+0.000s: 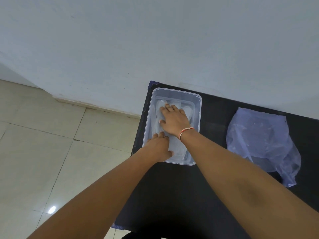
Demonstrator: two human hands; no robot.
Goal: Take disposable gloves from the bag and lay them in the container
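Note:
A clear plastic container (198,107) stands at the far left end of a black table (215,121). Inside it lie thin see-through disposable gloves (179,149), hard to tell apart. My right hand (174,120) lies flat on the gloves in the far half, fingers spread and straight. My left hand (159,147) reaches over the near left rim and presses on the gloves with straight fingers. A crumpled bluish see-through bag (262,138) lies on the table to the right, apart from both hands.
The table's left edge (138,138) drops to a beige tiled floor (51,144). A pale wall (155,40) runs directly behind the table. A red and white thread band (185,131) circles my right wrist.

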